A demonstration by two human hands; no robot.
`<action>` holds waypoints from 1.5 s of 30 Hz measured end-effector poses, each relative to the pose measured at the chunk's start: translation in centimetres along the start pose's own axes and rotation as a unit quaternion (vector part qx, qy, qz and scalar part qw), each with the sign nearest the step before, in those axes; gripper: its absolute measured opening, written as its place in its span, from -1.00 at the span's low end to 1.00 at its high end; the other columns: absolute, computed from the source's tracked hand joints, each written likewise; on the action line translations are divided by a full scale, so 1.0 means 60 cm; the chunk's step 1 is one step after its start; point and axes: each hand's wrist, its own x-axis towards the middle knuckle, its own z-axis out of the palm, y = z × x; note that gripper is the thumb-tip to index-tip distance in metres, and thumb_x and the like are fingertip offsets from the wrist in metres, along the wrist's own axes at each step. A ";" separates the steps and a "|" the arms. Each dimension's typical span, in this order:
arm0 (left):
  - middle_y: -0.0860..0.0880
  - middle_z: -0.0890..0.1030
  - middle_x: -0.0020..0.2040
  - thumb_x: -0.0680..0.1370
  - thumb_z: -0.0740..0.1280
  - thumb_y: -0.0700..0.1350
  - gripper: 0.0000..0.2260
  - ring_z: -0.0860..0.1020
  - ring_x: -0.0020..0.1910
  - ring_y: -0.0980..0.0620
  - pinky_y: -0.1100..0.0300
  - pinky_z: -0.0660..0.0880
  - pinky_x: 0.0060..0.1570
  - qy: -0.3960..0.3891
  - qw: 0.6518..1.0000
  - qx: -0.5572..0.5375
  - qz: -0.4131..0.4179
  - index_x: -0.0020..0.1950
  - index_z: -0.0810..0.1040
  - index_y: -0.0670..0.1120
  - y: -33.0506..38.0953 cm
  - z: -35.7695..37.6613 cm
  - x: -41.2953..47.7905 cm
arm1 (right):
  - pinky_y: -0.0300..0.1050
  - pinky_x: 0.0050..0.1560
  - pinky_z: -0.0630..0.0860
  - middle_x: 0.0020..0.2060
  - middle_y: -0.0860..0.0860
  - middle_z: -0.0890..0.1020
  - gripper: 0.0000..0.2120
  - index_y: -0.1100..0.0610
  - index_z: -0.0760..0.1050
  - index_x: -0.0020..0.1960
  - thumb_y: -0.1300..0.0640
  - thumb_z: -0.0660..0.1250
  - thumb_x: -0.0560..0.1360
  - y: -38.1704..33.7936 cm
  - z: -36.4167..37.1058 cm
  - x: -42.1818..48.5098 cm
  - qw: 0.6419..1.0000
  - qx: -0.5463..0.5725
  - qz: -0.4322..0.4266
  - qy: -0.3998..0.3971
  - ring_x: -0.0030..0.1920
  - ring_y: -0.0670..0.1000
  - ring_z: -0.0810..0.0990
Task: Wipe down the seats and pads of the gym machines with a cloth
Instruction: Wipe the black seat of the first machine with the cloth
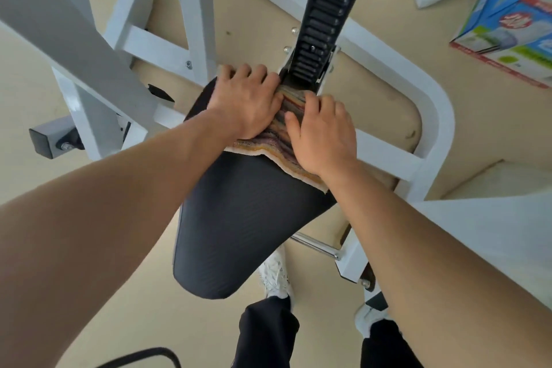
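Both hands press flat on a striped cloth (277, 140) that lies on the far end of a black seat (239, 218). The left hand (248, 98) is open, palm down, with its fingers spread over the far left corner of the seat and the cloth. The right hand (324, 134) is open too, palm down on the right side of the cloth, close beside the left hand. Neither hand grips the cloth; they only push on it.

The cloth has thin lines of many colours and a pale edge. One corner of it hangs off the right edge of the seat.

Just past the hands, a black post (328, 15) with ridges rises from the far end of the seat. A white frame (418, 104) of bars runs around the seat, over a tan floor (30, 176).

A box (513, 18) in blue, green and red sits on the floor at the top right. It has writing on it, but it is too blurred to read.

Below the seat you can see two white shoes (274, 275) and dark trousers (265, 334).
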 end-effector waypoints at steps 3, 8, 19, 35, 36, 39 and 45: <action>-0.09 0.56 0.14 0.62 -0.07 0.12 -0.56 0.52 0.09 -0.19 -0.12 0.36 0.15 0.008 0.995 0.002 0.095 0.21 0.48 -0.08 0.076 -0.002 0.015 | 0.06 0.07 0.46 0.20 0.19 0.52 -0.48 0.21 0.34 0.40 -0.15 0.02 0.64 0.052 -0.001 -0.046 0.996 0.051 0.076 0.001 0.14 0.19 0.50; -0.03 0.55 0.21 0.63 -0.06 0.13 -0.55 0.50 0.15 -0.14 -0.11 0.35 0.26 0.000 0.983 -0.021 0.185 0.35 0.45 -0.01 0.118 0.007 0.014 | 0.01 0.05 0.46 0.27 0.19 0.45 -0.47 0.24 0.23 0.48 -0.10 0.04 0.66 0.067 0.010 -0.105 0.961 0.201 0.189 0.000 0.18 0.19 0.51; -0.13 0.55 0.11 0.65 0.04 0.06 -0.66 0.51 0.09 -0.18 -0.05 0.39 0.15 0.004 0.992 -0.126 0.023 0.16 0.47 -0.14 -0.033 0.008 0.013 | 0.06 0.46 0.27 0.41 0.17 0.39 -0.45 0.24 0.22 0.52 0.00 0.07 0.61 -0.074 -0.009 0.028 0.998 0.010 -0.055 0.004 0.40 0.17 0.38; 0.09 0.54 0.37 0.67 0.17 -0.05 -0.61 0.46 0.33 0.16 0.27 0.31 0.33 0.062 0.738 -0.598 -0.305 0.51 0.39 0.08 -0.060 0.025 -0.187 | 0.05 0.60 -0.10 0.63 0.12 -0.11 -0.30 0.18 -0.15 0.63 -0.15 -0.08 0.62 -0.192 0.009 -0.063 0.986 -0.001 -0.140 -0.091 0.62 0.05 -0.13; 0.10 0.54 0.37 0.67 0.16 -0.04 -0.62 0.45 0.33 0.16 0.26 0.31 0.34 0.055 0.738 -0.602 -0.301 0.50 0.40 0.09 -0.063 0.028 -0.189 | 0.04 0.60 -0.11 0.63 0.09 -0.12 -0.31 0.16 -0.15 0.63 -0.16 -0.09 0.63 -0.190 0.008 -0.052 0.986 0.007 -0.136 -0.094 0.62 0.03 -0.14; 0.08 0.65 0.20 0.65 0.15 0.02 -0.69 0.57 0.22 0.10 0.14 0.40 0.35 -0.019 0.697 -0.657 -0.287 0.31 0.58 0.06 -0.103 0.022 -0.147 | 0.02 0.60 -0.14 0.63 0.06 -0.10 -0.35 0.12 -0.13 0.64 -0.16 -0.11 0.65 -0.188 0.010 0.021 0.991 0.019 -0.114 -0.067 0.62 0.00 -0.14; 0.02 0.71 -0.02 0.68 0.16 -0.05 -0.73 0.66 -0.02 0.12 0.20 0.53 0.19 -0.030 0.622 -0.715 -0.318 0.08 0.66 -0.05 -0.112 0.025 -0.113 | 0.05 0.60 -0.16 0.63 0.12 -0.06 -0.35 0.18 -0.11 0.63 -0.13 -0.12 0.66 -0.204 0.022 0.064 0.996 -0.001 -0.063 -0.057 0.62 0.06 -0.11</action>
